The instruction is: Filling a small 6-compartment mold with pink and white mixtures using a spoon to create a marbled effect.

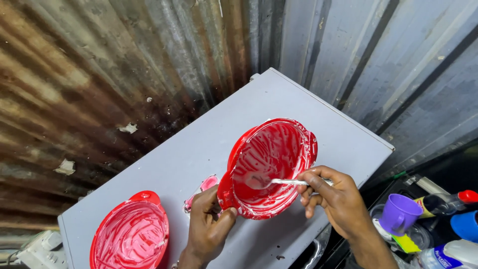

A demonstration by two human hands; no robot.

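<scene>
Your left hand (pixel 208 230) grips the tilted red bowl (pixel 271 167) above the grey top (pixel 199 149) while your right hand (pixel 334 198) pinches a spoon (pixel 279 182), mid-scrape; sweep the remaining white smears next.

— What's sitting on that grey tabletop (pixel 199 149)?
— A red lid (pixel 130 234) smeared white lies at lower left of the frame, and a small pink-smeared scrap (pixel 203 189) rests near the middle, beside it.
</scene>
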